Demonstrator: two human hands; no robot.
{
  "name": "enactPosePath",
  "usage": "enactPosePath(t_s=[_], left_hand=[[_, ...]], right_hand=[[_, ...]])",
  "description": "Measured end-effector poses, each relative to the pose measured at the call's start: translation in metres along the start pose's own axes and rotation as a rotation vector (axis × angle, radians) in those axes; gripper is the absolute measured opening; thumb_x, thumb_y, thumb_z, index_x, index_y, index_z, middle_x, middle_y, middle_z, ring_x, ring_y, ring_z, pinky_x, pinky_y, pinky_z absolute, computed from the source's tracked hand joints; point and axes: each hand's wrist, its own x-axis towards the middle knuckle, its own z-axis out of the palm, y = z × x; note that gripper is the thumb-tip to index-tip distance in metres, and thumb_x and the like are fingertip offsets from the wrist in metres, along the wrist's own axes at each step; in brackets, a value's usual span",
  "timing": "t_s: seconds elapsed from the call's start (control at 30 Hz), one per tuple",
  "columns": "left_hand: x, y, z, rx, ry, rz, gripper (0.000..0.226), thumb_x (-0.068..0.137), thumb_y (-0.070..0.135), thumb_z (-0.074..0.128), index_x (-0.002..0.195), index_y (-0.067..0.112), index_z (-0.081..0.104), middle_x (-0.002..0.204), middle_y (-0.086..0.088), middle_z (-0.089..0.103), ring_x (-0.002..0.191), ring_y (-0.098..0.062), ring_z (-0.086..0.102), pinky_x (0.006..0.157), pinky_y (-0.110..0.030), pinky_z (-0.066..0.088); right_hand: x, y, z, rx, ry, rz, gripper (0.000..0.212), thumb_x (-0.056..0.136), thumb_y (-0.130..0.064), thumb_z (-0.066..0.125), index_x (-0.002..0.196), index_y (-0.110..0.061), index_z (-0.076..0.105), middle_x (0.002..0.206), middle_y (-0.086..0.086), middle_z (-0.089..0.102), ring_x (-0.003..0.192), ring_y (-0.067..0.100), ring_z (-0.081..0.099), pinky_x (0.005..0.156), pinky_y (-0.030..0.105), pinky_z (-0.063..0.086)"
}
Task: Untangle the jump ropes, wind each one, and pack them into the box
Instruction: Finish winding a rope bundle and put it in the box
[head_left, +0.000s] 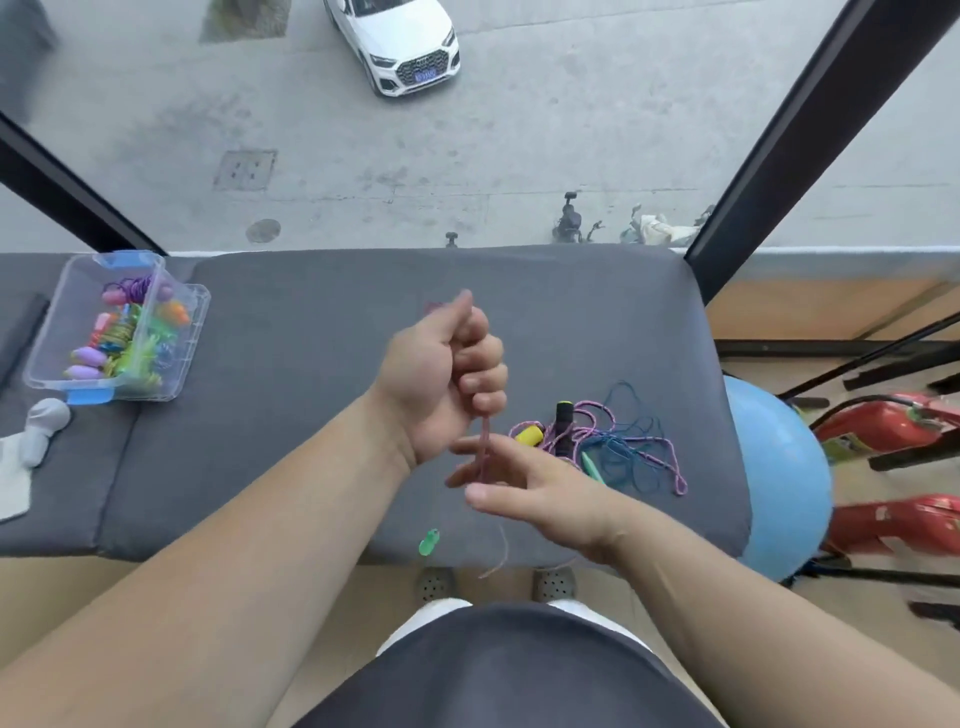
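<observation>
Both hands work over the grey cushion. The left hand is fisted around a pink rope. The right hand sits just below, fingers straight and loose against the hanging strand. Tangled ropes lie right, and the clear box far left holds wound ones.

Big window, floor-to-bench glass, black frame bar slanting at right, second bar at left. Daylight, even, no hard shadows. Outside, far below: grey concrete street, white car, manhole cover, parked scooters. Inside: grey cushioned bench against glass. Light wooden floor. Blue exercise ball beside bench, right. Red fire extinguishers and black stand legs beyond ball.
</observation>
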Motion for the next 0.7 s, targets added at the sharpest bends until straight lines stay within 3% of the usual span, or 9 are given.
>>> enactPosePath(t_s=[0.1,0.23,0.3,0.37,0.43,0.5,0.57,0.63,0.7], left_hand=[[0.013,0.022,0.011,-0.073,0.107,0.134,0.047,0.106,0.043,0.038,0.063,0.025,0.031,0.056,0.006,0.018,0.045,-0.011,0.018,0.044,-0.023,0.017],[0.025,0.054,-0.007,-0.159,0.36,0.285,0.049,0.108,0.044,0.034,0.062,0.024,0.032,0.057,0.006,0.022,0.046,-0.013,0.02,0.044,-0.023,0.02],[0.03,0.061,-0.022,-0.142,0.436,0.311,0.049,0.108,0.045,0.034,0.064,0.023,0.037,0.056,0.004,0.03,0.048,-0.015,0.03,0.046,-0.023,0.032],[0.034,0.058,-0.033,-0.055,0.452,0.288,0.047,0.106,0.053,0.036,0.079,0.018,0.052,0.069,-0.003,0.055,0.063,-0.022,0.057,0.067,-0.031,0.052],[0.034,0.04,-0.042,0.122,0.409,0.155,0.066,0.098,0.068,0.035,0.118,0.01,0.058,0.111,-0.011,0.068,0.103,-0.031,0.067,0.098,-0.044,0.048],[0.031,0.008,-0.043,0.306,0.267,-0.005,0.098,0.087,0.084,0.031,0.143,0.006,0.047,0.133,-0.014,0.061,0.125,-0.034,0.058,0.113,-0.049,0.035],[0.021,-0.028,-0.035,0.422,0.057,-0.052,0.094,0.077,0.091,0.029,0.12,0.018,0.069,0.108,-0.006,0.071,0.104,-0.02,0.067,0.108,-0.043,0.04],[0.006,-0.058,-0.023,0.451,-0.101,-0.05,0.067,0.079,0.087,0.035,0.085,0.032,0.074,0.083,0.007,0.069,0.081,-0.008,0.065,0.089,-0.033,0.045],[-0.007,-0.078,-0.016,0.561,-0.157,0.03,0.036,0.093,0.063,0.05,0.104,0.034,0.069,0.1,0.007,0.073,0.093,-0.007,0.066,0.09,-0.029,0.045]], right_hand=[[0.002,0.023,-0.006,-0.263,0.046,0.053,0.017,0.096,-0.034,0.059,0.098,-0.02,0.067,0.086,0.01,0.073,0.079,0.013,0.064,0.089,0.043,0.052],[-0.016,0.045,-0.038,-0.534,0.147,0.187,0.032,0.104,-0.03,0.046,0.082,-0.013,0.062,0.082,0.008,0.073,0.068,0.006,0.055,0.074,0.029,0.045],[-0.024,0.043,-0.045,-0.44,0.165,0.157,0.035,0.106,-0.027,0.042,0.076,-0.015,0.056,0.077,0.01,0.07,0.07,0.008,0.056,0.077,0.031,0.046],[-0.025,0.027,-0.04,-0.212,0.177,0.084,0.035,0.108,-0.023,0.039,0.078,-0.013,0.052,0.07,0.011,0.066,0.077,0.019,0.063,0.084,0.039,0.049],[-0.021,0.003,-0.03,0.057,0.197,0.013,0.032,0.109,-0.02,0.036,0.082,-0.008,0.049,0.069,0.016,0.062,0.082,0.031,0.065,0.084,0.038,0.052],[-0.015,-0.021,-0.024,0.265,0.247,-0.047,0.031,0.109,-0.02,0.036,0.083,-0.008,0.048,0.07,0.019,0.059,0.082,0.035,0.066,0.085,0.042,0.051],[-0.009,-0.038,-0.024,0.405,0.292,-0.087,0.031,0.108,-0.021,0.036,0.083,-0.009,0.048,0.068,0.018,0.057,0.076,0.033,0.065,0.086,0.047,0.053],[-0.002,-0.051,-0.028,0.528,0.343,-0.098,0.032,0.108,-0.023,0.038,0.082,-0.01,0.049,0.067,0.017,0.056,0.07,0.031,0.064,0.082,0.046,0.054],[0.004,-0.06,-0.032,0.627,0.414,-0.088,0.032,0.108,-0.025,0.04,0.081,-0.01,0.051,0.066,0.015,0.056,0.065,0.029,0.062,0.082,0.047,0.052]])
